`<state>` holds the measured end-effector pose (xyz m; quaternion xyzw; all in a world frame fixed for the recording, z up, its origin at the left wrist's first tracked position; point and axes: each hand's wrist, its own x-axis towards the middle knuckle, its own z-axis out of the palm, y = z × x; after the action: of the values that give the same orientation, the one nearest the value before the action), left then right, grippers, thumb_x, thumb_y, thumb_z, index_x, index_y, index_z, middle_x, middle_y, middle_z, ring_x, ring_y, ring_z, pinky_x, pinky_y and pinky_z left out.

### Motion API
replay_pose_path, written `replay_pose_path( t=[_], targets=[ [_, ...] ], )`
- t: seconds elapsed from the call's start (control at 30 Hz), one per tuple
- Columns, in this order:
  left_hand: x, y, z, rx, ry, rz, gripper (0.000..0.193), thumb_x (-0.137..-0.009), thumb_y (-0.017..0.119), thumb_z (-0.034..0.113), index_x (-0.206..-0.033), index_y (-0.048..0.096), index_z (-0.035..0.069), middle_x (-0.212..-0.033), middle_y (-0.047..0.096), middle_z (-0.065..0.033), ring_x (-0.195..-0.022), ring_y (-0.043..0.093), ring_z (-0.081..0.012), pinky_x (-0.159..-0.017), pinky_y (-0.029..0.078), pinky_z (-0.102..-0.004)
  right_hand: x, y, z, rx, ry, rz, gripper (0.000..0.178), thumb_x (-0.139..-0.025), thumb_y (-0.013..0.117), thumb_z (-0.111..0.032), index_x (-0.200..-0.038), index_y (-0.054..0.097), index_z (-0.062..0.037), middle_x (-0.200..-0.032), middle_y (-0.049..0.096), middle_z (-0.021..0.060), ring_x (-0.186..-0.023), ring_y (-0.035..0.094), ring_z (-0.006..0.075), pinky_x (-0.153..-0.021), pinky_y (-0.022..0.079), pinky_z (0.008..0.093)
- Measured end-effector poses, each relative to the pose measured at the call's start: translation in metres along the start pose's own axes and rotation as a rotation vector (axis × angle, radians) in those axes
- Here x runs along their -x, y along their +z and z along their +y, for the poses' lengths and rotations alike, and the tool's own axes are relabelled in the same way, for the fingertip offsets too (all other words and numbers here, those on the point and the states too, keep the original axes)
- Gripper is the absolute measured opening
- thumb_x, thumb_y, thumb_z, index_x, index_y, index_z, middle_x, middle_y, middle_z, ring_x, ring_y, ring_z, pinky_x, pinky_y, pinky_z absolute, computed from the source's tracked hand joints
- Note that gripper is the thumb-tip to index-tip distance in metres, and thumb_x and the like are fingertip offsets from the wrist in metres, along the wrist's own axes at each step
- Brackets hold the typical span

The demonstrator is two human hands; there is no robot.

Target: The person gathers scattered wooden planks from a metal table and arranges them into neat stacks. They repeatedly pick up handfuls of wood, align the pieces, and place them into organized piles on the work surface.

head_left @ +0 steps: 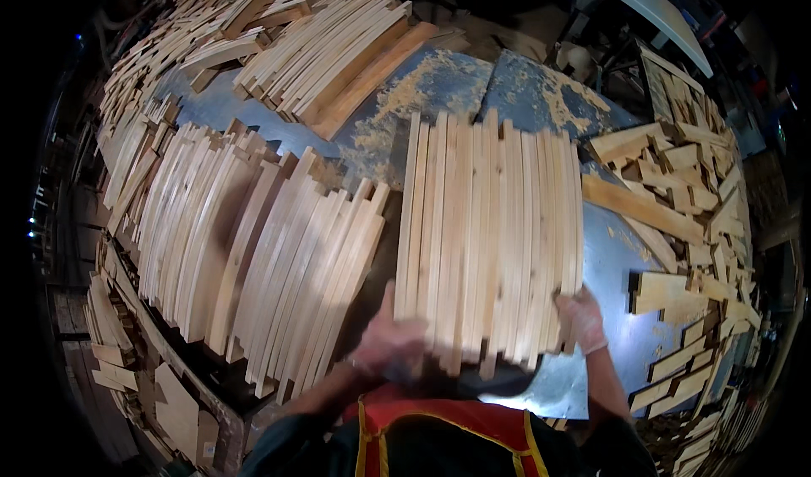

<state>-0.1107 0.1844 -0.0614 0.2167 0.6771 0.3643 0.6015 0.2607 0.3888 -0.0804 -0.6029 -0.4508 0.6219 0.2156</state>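
Head-worn fisheye, near, facing down over hands (581, 318).

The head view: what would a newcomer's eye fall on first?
Most likely the broad row of slats in the middle, pale and brightly lit, with the person's left grip and right grip at its near corners. More slats stand out in the curved stack to its left, while a jumble of offcuts lies at the right and sawdust streaks the metal table.

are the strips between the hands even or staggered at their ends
Staggered: the wooden strips between the left hand and right hand end unevenly along both far and near edges.
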Motion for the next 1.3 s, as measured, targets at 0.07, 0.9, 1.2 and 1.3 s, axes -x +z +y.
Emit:
replay_pose_path(
  t=[0.07,0.9,1.2,1.3],
  targets=[
    [-0.072,-0.019,0.034,-0.177,0.112,0.082,0.122,-0.086,0.085,0.039,-0.166,0.001,0.001,-0.128,0.072,-0.0217,-0.118,0.071,-0.0282,-0.103,0.054,-0.0368,-0.061,0.005,-0.064,-0.141,-0.052,-0.069,0.035,-0.095,0.068,-0.011,-0.128,0.064,0.0,-0.11,0.071,0.0047,-0.096,0.067,0.016,-0.084,0.057,0.0315],
    [-0.208,0.013,0.201,-1.093,0.952,0.131,0.072,-0.076,0.089,0.025,-0.14,0.062,0.005,-0.143,0.06,-0.0239,-0.133,0.057,-0.0415,-0.112,0.046,-0.0479,-0.286,-0.07,-0.222,1.109,-0.034,0.692,0.062,-0.088,0.073,-0.041,-0.143,0.061,-0.0151,-0.153,0.049,0.0117,-0.143,0.043,0.0377,-0.111,0.042,0.0522],
    [-0.128,0.142,0.087,-0.114,0.126,-0.281,0.077,-0.093,0.075,0.028,-0.158,0.041,0.006,-0.15,0.053,-0.0186,-0.133,0.057,-0.0269,-0.106,0.048,-0.0378,-0.032,-0.01,-0.055,-0.045,-0.399,0.052,0.055,-0.081,0.067,-0.004,-0.136,0.064,-0.0078,-0.138,0.056,0.0145,-0.128,0.054,0.0325,-0.107,0.047,0.0384],
    [-0.1,0.182,0.087,0.322,-0.073,-0.455,0.071,-0.095,0.069,0.014,-0.159,0.039,0.009,-0.116,0.064,-0.0066,-0.098,0.066,-0.0187,-0.087,0.056,-0.0335,0.039,-0.006,-0.028,-0.09,-0.295,-0.202,0.053,-0.087,0.066,-0.008,-0.14,0.059,-0.0061,-0.13,0.059,0.0129,-0.119,0.058,0.0267,-0.106,0.047,0.0369]
  ],
)
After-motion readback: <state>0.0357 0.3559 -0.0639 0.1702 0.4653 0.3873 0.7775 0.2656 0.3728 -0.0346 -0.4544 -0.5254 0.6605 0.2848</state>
